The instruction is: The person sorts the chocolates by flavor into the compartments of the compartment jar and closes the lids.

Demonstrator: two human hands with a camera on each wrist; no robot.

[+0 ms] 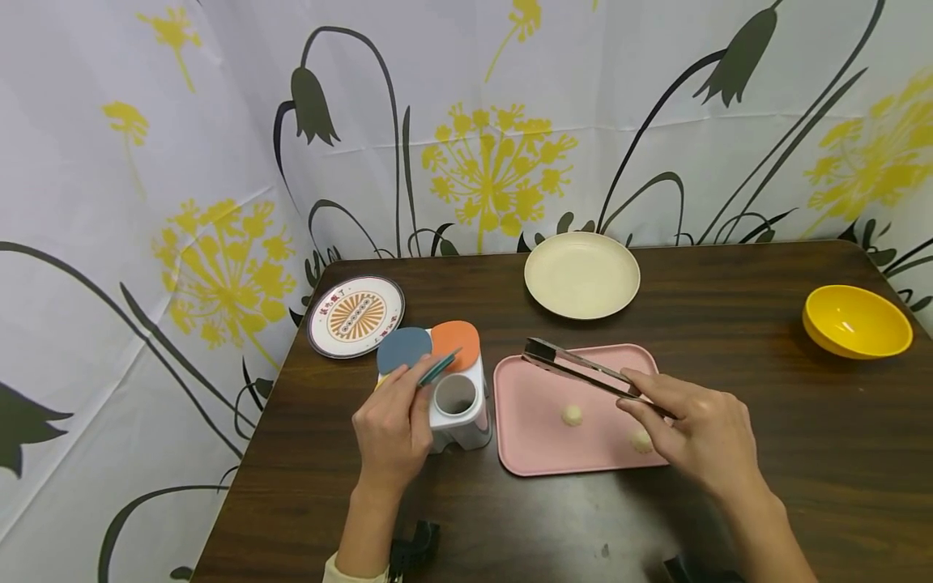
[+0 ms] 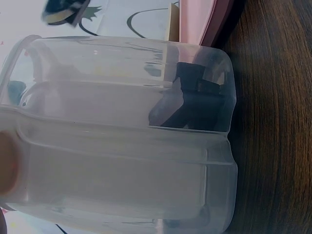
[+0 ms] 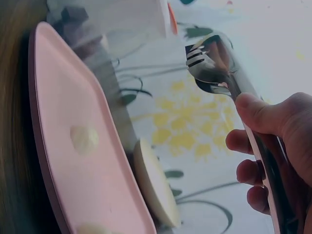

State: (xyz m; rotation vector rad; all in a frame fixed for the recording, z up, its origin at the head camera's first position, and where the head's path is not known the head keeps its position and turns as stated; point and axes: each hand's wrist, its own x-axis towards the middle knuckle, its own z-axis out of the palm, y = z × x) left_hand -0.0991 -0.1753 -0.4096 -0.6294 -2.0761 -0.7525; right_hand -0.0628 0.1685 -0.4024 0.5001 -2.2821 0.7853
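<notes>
My left hand [image 1: 397,425] pinches a teal lid [image 1: 440,367], tilted edge-on beside an uncovered round compartment [image 1: 455,395] of a white, translucent-walled seasoning box [image 2: 117,165]. An orange lid [image 1: 457,340] and a blue lid [image 1: 403,350] lie flat over the compartments behind. My right hand [image 1: 700,429] grips metal tongs [image 1: 583,372] by the handle, above a pink tray [image 1: 535,449]. The tips point left and stand slightly apart; one is fork-shaped [image 3: 202,63] in the right wrist view. On the tray lie two small pale round pieces, one near the middle [image 1: 572,415], another by my right hand [image 1: 641,441].
A cream plate [image 1: 582,275] stands at the table's back edge, behind the tray. At the back left, a patterned plate [image 1: 355,317] sits close to the seasoning box. The yellow bowl [image 1: 857,322] is far right. A flower-printed cloth [image 1: 466,89] hangs behind the dark wood table [image 1: 831,453].
</notes>
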